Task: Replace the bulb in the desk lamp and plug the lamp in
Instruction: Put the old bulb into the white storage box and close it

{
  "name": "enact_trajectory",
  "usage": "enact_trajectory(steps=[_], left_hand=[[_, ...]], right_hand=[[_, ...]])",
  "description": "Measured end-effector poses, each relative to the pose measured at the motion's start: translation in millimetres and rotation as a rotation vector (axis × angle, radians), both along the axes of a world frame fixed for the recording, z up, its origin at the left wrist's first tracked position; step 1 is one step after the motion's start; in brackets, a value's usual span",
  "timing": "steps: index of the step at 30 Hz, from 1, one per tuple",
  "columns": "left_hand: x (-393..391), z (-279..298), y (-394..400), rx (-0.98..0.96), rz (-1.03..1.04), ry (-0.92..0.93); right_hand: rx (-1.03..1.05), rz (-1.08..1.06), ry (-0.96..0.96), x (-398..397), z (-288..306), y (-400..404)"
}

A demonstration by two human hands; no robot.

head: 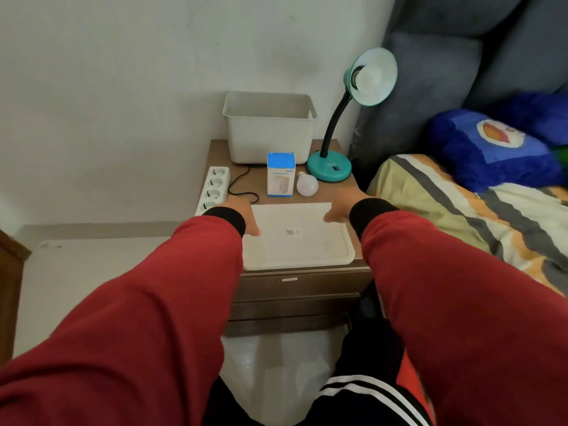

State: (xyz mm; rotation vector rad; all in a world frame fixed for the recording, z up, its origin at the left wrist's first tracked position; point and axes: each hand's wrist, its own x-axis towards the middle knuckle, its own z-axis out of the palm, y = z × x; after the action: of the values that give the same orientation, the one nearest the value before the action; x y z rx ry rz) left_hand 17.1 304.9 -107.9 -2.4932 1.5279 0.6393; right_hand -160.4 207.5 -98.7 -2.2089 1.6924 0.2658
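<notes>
A: As both arms in red sleeves reached forward, where were the hands?

B: Over a white tray (pixel 307 262) at the near edge of the brown nightstand (pixel 347 179). The left hand (pixel 244 216) was above the tray's left side, the right hand (pixel 342 207) above its far right corner. Both were empty, fingers loosely extended and pointing downward. Whether they touched the tray, I could not tell.

A: And just beyond the tray?

B: A loose white bulb (pixel 307 184) lay on its side, just right of a small blue and white box (pixel 280 175) that stood upright. To the left, a white power strip (pixel 213 189) ran along the nightstand's left edge, its near end hidden behind the left wrist. A black cord (pixel 242 187) looped between the strip and the box.

A: Where did the lamp stand?

B: The teal desk lamp (pixel 329 169) stood at the right, its base just behind the loose bulb. Its black neck curved up to a teal shade tipped toward the camera, with a white bulb in the socket (pixel 370 76).

A: Farther back?

B: A pale plastic bin (pixel 270 130) stood against the wall (pixel 123 87). On the right lay a bed with a striped blanket (pixel 461 216) and a blue pillow (pixel 491 149).
</notes>
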Motion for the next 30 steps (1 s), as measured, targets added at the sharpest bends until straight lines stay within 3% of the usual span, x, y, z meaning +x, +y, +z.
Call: enact_trajectory(steps=[6, 14, 20, 30], left_hand=[[13, 42, -23, -0.109, -0.056, -0.107], [29, 59, -68, -0.203, -0.112, -0.065], [39, 38, -106, -0.259, -0.15, 0.073], [47, 0, -158, -0.256, -0.317, 0.082]], right_hand=[[-0.099, 0.095, 0.024, 14, 44, -19], [-0.176, 0.188, -0.036, 33, 60, -49], [-0.078, 0.183, -0.151, 52, 37, -78], [0.035, 0.148, -0.122, 61, -28, -117]])
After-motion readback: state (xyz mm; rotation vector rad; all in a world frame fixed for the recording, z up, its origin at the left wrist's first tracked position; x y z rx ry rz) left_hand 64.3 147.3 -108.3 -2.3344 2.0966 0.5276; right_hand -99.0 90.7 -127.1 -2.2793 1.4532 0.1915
